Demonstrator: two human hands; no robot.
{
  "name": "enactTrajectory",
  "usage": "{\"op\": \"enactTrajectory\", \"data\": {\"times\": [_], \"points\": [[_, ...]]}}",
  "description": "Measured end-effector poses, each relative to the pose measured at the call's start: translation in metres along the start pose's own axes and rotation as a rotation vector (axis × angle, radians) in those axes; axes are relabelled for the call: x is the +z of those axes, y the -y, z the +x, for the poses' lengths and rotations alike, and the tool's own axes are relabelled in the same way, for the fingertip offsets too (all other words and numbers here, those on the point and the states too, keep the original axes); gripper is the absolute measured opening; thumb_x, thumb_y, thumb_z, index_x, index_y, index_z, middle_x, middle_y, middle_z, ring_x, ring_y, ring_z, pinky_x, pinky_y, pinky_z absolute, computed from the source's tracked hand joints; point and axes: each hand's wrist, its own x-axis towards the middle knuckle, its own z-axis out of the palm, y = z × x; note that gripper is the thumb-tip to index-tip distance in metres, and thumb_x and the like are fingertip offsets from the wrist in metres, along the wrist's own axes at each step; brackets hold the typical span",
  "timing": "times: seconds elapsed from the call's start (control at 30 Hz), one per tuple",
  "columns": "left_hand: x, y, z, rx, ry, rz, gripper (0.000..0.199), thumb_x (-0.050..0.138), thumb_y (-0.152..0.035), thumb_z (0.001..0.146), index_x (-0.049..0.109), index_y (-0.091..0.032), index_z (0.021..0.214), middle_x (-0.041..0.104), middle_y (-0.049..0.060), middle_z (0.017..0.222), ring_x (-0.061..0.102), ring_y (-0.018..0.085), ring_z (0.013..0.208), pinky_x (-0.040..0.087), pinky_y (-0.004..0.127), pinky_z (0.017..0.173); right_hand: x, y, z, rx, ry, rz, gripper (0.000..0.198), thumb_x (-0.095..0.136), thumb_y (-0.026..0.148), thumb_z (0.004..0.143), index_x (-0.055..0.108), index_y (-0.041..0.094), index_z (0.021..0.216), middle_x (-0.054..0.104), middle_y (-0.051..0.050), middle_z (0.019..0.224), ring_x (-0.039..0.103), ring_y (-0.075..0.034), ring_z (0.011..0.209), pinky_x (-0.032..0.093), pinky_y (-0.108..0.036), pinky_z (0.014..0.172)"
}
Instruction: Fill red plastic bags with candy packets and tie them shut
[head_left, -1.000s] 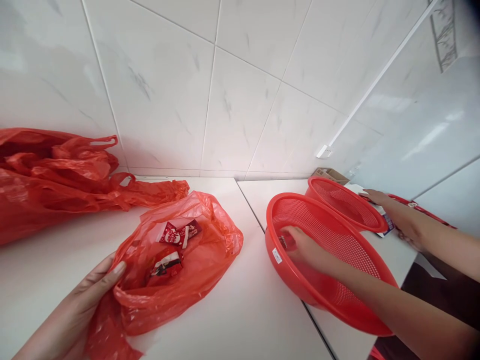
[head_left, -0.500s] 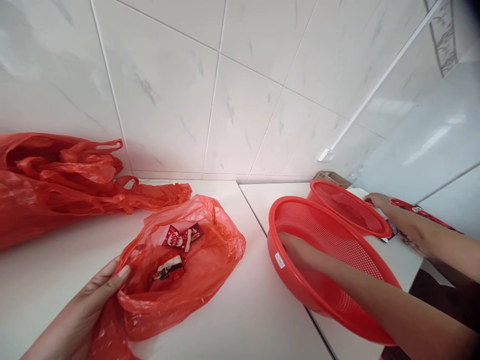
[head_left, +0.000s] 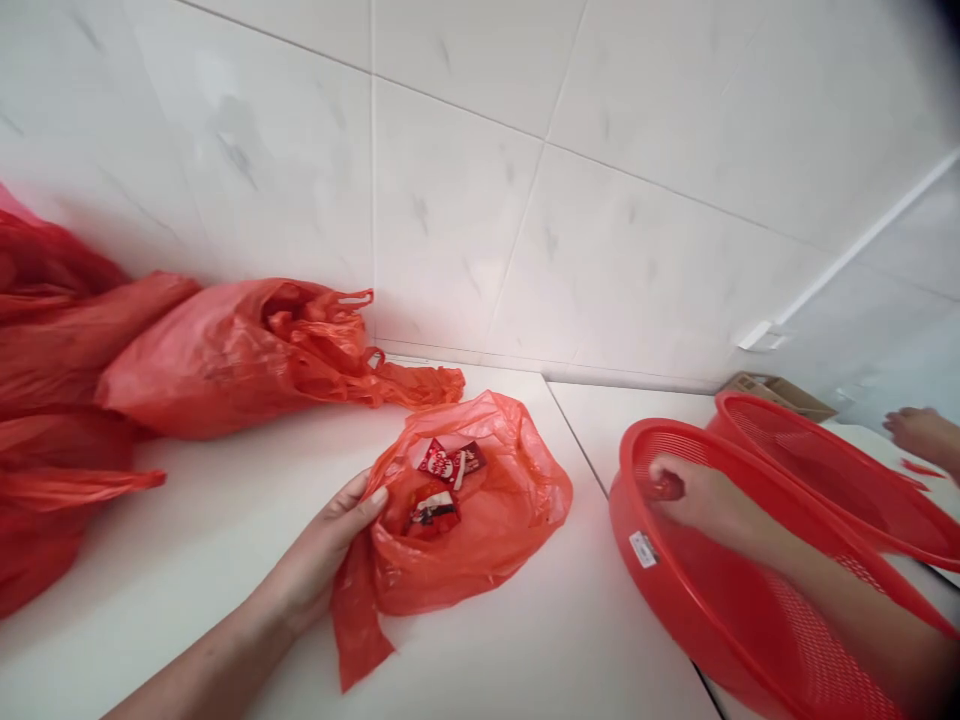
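Bag (head_left: 502, 500) pinched in left hand (head_left: 334, 545), right hand (head_left: 701, 498) now higher in basket (head_left: 667, 600), clutching red item (head_left: 670, 486)

Two baskets (head_left: 664, 610) — perhaps three bagged packets (head_left: 441, 463)

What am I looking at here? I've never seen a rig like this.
There's no machine: these are a person's bare hands, seen by a camera worn on the head, looking forward and down. The left hand holds the edge of an open red bag with small wrapped packets inside. The right hand, inside a red basket, grips a red packet. On the white table are also more red bags and a second basket.
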Motion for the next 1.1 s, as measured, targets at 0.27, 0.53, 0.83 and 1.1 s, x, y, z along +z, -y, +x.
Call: {"op": "enactTrajectory", "data": {"times": [0.27,0.53,0.83,1.1], "points": [[-0.007,-0.001,0.0,-0.016,0.021,-0.007,0.059,0.064,-0.025,0.084,0.042,-0.028,0.139,0.068,0.011,0.117,0.069,0.028,0.095,0.057,0.036,0.079,-0.038,0.012,0.017,0.02,-0.002,-0.185,0.019,0.058,0.039,0.074,0.046,0.024,0.079,0.055,0.002,0.068,0.05,-0.015,0.061,0.037,-0.028,0.055],[-0.01,0.003,0.003,0.01,0.065,-0.021,0.048,0.058,-0.024,0.088,0.047,-0.027,0.135,0.066,0.01,0.12,0.068,0.027,0.099,0.056,0.035,0.083,-0.043,0.098,-0.002,-0.228,-0.079,-0.086,0.02,0.065,0.034,0.072,0.048,0.024,0.076,0.052,0.007,0.064,0.047,-0.011,0.058,0.035,-0.021,0.051],[-0.01,0.002,0.0,0.068,0.085,-0.019,0.043,0.058,-0.025,0.088,0.051,-0.022,0.131,0.067,0.012,0.118,0.067,0.027,0.1,0.053,0.036,0.087,0.052,0.174,-0.003,-0.77,0.225,-0.187,0.015,0.059,0.014,0.074,0.046,0.022,0.077,0.056,0.004,0.081,0.048,-0.009,0.065,0.032,-0.022,0.054],[-0.012,0.002,0.001,0.088,0.121,-0.047,0.031,0.06,-0.024,0.087,0.059,-0.022,0.118,0.069,0.01,0.114,0.068,0.025,0.098,0.052,0.036,0.087,0.043,0.184,0.002,-0.499,-0.01,-0.21,0.017,0.056,0.031,0.082,0.061,0.03,0.098,0.065,0.003,0.091,0.058,-0.015,0.075,0.037,-0.026,0.06]]}}
